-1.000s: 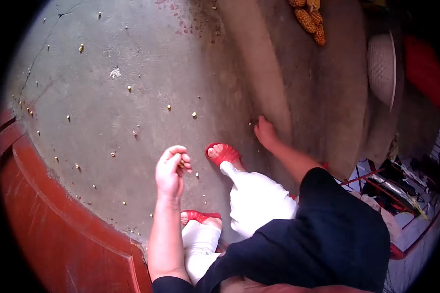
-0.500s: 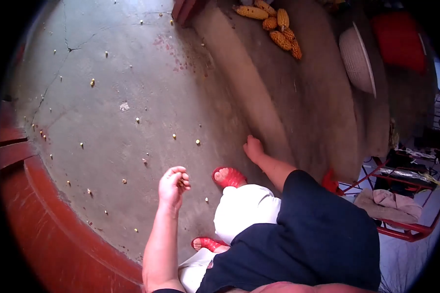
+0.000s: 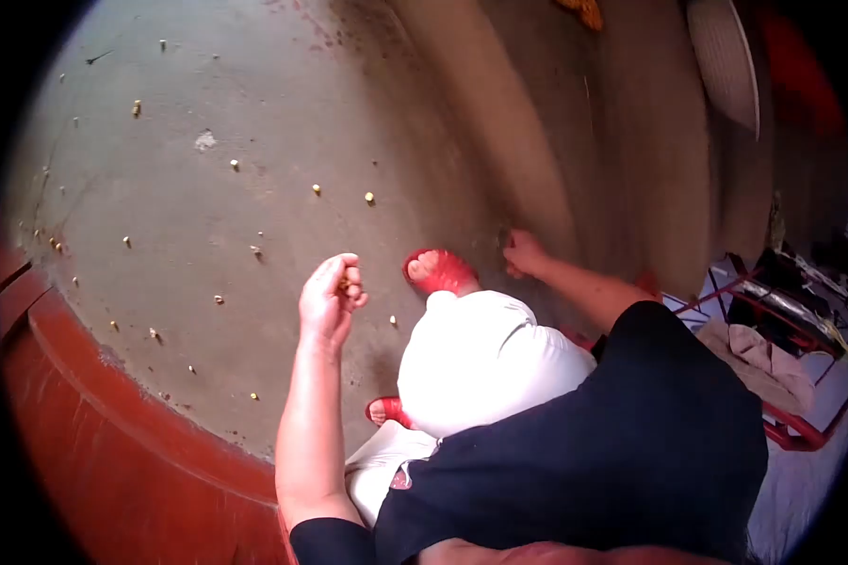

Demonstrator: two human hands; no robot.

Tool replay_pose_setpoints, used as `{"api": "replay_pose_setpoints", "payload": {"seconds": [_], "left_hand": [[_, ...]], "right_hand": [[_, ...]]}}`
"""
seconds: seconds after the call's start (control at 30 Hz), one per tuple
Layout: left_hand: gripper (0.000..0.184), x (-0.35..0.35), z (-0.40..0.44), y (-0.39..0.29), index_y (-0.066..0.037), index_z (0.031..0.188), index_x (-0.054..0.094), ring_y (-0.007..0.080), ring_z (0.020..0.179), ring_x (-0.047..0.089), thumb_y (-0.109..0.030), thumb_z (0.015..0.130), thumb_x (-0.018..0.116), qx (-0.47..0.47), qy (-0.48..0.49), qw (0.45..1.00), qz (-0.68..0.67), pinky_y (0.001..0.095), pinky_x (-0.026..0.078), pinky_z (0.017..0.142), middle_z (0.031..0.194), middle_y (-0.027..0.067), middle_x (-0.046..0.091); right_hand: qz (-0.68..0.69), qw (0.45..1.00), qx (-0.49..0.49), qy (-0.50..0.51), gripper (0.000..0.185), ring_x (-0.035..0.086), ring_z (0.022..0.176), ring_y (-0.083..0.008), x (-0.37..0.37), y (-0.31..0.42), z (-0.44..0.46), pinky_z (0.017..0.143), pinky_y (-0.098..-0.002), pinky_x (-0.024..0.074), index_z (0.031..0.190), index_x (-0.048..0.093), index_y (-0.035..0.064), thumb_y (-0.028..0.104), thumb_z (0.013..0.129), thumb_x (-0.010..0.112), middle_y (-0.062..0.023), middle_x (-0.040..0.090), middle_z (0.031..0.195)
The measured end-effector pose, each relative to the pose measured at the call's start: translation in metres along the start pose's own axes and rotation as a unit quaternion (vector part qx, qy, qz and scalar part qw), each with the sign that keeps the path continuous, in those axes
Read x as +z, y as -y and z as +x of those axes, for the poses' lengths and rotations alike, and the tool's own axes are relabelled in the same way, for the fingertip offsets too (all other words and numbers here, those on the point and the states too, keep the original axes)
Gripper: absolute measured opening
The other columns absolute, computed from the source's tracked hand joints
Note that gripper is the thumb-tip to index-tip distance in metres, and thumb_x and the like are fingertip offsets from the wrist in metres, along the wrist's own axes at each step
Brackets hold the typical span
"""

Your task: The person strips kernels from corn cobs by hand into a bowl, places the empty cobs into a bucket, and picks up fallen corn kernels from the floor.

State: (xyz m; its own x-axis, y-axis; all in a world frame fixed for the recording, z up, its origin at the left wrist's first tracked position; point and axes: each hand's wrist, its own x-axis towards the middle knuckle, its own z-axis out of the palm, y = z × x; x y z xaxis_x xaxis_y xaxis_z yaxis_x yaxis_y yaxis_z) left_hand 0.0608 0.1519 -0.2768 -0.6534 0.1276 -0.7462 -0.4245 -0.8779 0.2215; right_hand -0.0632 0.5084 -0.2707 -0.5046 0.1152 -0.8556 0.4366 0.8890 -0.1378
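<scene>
My left hand (image 3: 332, 299) is raised over the floor with its fingers curled in. Small yellow-brown bits that look like corn kernels (image 3: 345, 284) show between the fingers and palm. My right hand (image 3: 526, 254) hangs low, in shade, near the pale edge of a step. Its fingers are bent together; whatever they hold, if anything, is too dark to make out. Below the hands are my legs in white trousers (image 3: 485, 363) and a foot in a red sandal (image 3: 440, 271).
Loose kernels (image 3: 369, 198) lie scattered over the concrete floor (image 3: 283, 235). A dark red curved ledge (image 3: 113, 424) borders the left. Part of some corn cobs (image 3: 586, 11) shows at the top. A pale basket (image 3: 724, 61) and a red-framed rack with cloth (image 3: 754, 363) stand right.
The view has shifted, so most of the corn cobs are out of frame. My left hand is higher in the picture with fingers still curled; my right hand has moved to the right and slightly up.
</scene>
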Motion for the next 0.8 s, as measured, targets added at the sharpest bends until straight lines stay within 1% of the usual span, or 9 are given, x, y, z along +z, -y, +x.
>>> {"api": "replay_pose_setpoints", "payload": {"seconds": [0.13, 0.23, 0.3, 0.43, 0.47, 0.53, 0.67, 0.73, 0.8], "left_hand": [[0.017, -0.008, -0.001, 0.002, -0.003, 0.099, 0.053, 0.0097, 0.050, 0.046, -0.012, 0.088, 0.045, -0.009, -0.031, 0.999, 0.008, 0.0249, 0.040, 0.046, 0.066, 0.0025, 0.052], [0.017, -0.010, -0.010, 0.006, -0.002, 0.100, 0.053, 0.0098, 0.051, 0.048, -0.011, 0.088, 0.044, -0.020, -0.052, 0.998, 0.033, 0.0246, 0.041, 0.046, 0.067, 0.0027, 0.053], [0.017, -0.016, -0.014, 0.009, -0.003, 0.099, 0.053, 0.0102, 0.052, 0.050, -0.011, 0.088, 0.043, -0.021, -0.064, 0.996, 0.050, 0.0243, 0.042, 0.046, 0.068, 0.0031, 0.055], [0.016, -0.022, -0.013, 0.014, -0.003, 0.096, 0.054, 0.0103, 0.052, 0.051, -0.011, 0.088, 0.044, -0.010, -0.066, 0.996, 0.059, 0.0237, 0.042, 0.046, 0.067, 0.0034, 0.056], [0.016, -0.022, -0.012, 0.015, -0.003, 0.096, 0.054, 0.0104, 0.052, 0.051, -0.012, 0.087, 0.044, -0.014, -0.072, 0.996, 0.059, 0.0237, 0.043, 0.046, 0.067, 0.0035, 0.056], [0.016, -0.021, -0.009, 0.016, -0.003, 0.095, 0.054, 0.0106, 0.051, 0.051, -0.012, 0.087, 0.044, -0.023, -0.077, 0.995, 0.066, 0.0237, 0.043, 0.046, 0.066, 0.0036, 0.056], [0.019, -0.018, -0.003, 0.032, -0.002, 0.093, 0.055, 0.0141, 0.056, 0.054, -0.016, 0.088, 0.043, -0.034, -0.075, 0.996, 0.044, 0.0273, 0.048, 0.051, 0.071, 0.0061, 0.058], [0.026, -0.006, 0.011, 0.032, -0.001, 0.093, 0.055, 0.0186, 0.066, 0.059, -0.023, 0.090, 0.041, -0.039, -0.077, 0.996, 0.028, 0.0316, 0.052, 0.059, 0.079, 0.0100, 0.059], [0.028, 0.008, 0.021, 0.028, -0.002, 0.092, 0.055, 0.0188, 0.070, 0.059, -0.026, 0.090, 0.042, -0.026, -0.073, 0.997, -0.010, 0.0320, 0.052, 0.061, 0.082, 0.0105, 0.059]], "right_hand": [[0.031, 0.990, 0.133, -0.035, 0.012, 0.055, 0.047, -0.0203, 0.019, -0.110, 0.025, 0.040, -0.0334, 0.0464, 0.088, 0.048, 0.0026, 0.007, 0.077, 0.048, -0.0110, 0.054, 0.060], [-0.279, 0.960, 0.003, -0.016, 0.018, 0.058, 0.049, -0.0237, 0.037, -0.150, 0.062, 0.040, -0.0359, 0.0474, 0.093, 0.047, 0.0016, 0.006, 0.076, 0.048, -0.0131, 0.056, 0.062], [-0.038, 0.989, 0.121, -0.074, 0.039, 0.059, 0.080, -0.0364, 0.041, -0.132, 0.077, 0.077, -0.0424, 0.0473, 0.105, 0.053, -0.0010, 0.017, 0.070, 0.057, -0.0211, 0.060, 0.084], [-0.198, 0.936, -0.037, -0.288, 0.035, 0.057, 0.089, -0.0348, 0.058, -0.121, 0.079, 0.079, -0.0416, 0.0459, 0.098, 0.056, -0.0013, 0.020, 0.070, 0.057, -0.0230, 0.059, 0.089], [-0.148, 0.958, -0.007, -0.246, 0.031, 0.057, 0.069, -0.0294, 0.060, -0.141, 0.099, 0.063, -0.0387, 0.0469, 0.099, 0.053, 0.0011, 0.015, 0.072, 0.055, -0.0186, 0.058, 0.078], [-0.098, 0.975, 0.013, -0.197, 0.028, 0.056, 0.049, -0.0239, 0.063, -0.111, 0.099, 0.048, -0.0359, 0.0480, 0.100, 0.050, 0.0034, 0.011, 0.073, 0.053, -0.0142, 0.057, 0.067], [-0.099, 0.970, -0.199, -0.096, 0.016, 0.057, 0.052, -0.0231, 0.040, 0.033, 0.022, 0.047, -0.0332, 0.0456, 0.088, 0.056, 0.0037, 0.013, 0.075, 0.054, -0.0124, 0.058, 0.071], [-0.092, 0.933, -0.344, -0.052, 0.020, 0.059, 0.075, -0.0343, 0.051, 0.110, -0.008, 0.064, -0.0397, 0.0464, 0.087, 0.057, 0.0032, 0.018, 0.073, 0.054, -0.0203, 0.058, 0.078], [-0.114, 0.885, -0.444, 0.077, 0.017, 0.059, 0.073, -0.0325, 0.053, 0.171, -0.039, 0.061, -0.0390, 0.0462, 0.084, 0.055, 0.0031, 0.019, 0.077, 0.055, -0.0188, 0.058, 0.076]]}}
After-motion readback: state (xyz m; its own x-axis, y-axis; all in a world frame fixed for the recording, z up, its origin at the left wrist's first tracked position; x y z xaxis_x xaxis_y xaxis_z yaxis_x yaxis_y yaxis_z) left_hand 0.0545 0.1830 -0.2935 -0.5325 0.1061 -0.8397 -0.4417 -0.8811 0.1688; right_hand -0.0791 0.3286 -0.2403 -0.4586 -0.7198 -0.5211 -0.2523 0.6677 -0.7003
